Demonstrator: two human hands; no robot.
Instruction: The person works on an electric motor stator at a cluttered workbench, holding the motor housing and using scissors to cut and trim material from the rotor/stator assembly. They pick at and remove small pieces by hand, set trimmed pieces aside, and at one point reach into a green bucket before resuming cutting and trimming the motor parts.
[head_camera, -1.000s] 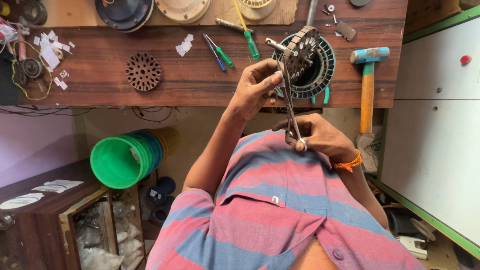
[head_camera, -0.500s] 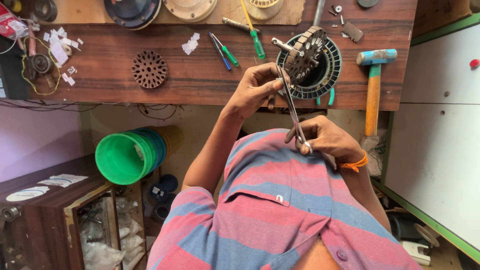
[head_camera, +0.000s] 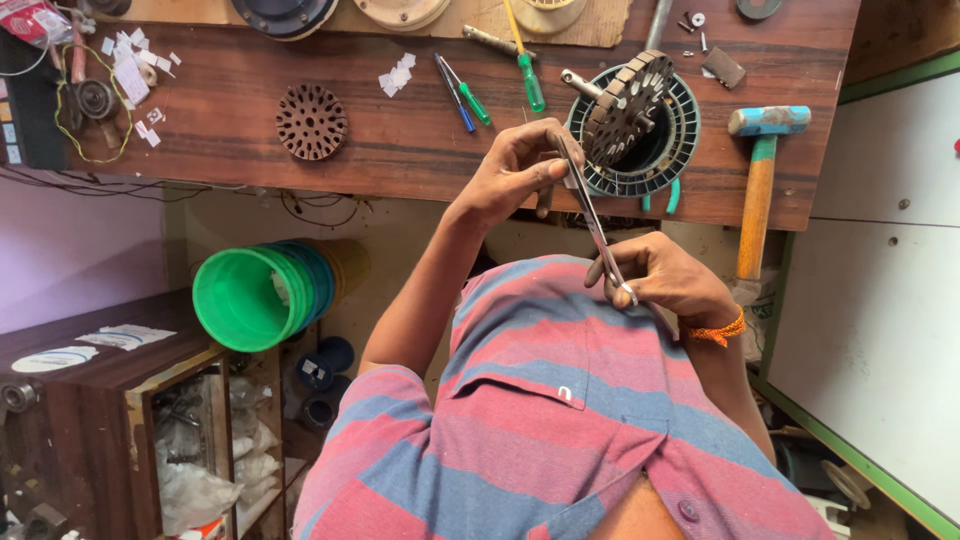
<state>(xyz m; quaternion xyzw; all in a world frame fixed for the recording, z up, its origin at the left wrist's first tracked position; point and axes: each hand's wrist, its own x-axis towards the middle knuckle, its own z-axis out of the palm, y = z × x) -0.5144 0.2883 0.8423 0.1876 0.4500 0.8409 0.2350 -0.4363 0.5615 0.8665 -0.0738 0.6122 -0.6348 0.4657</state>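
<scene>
Slotted core (head_camera: 628, 108) on ring (head_camera: 668, 150) on bench (head_camera: 400, 140); hammer (head_camera: 760, 180) right, screwdrivers (head_camera: 465, 92) left, buckets (head_camera: 265, 295) below bench

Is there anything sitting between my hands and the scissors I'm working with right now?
No. The right hand grips the scissors at the handles, and the left hand pinches them near the blades, so both touch them directly with nothing visible in between.
</scene>
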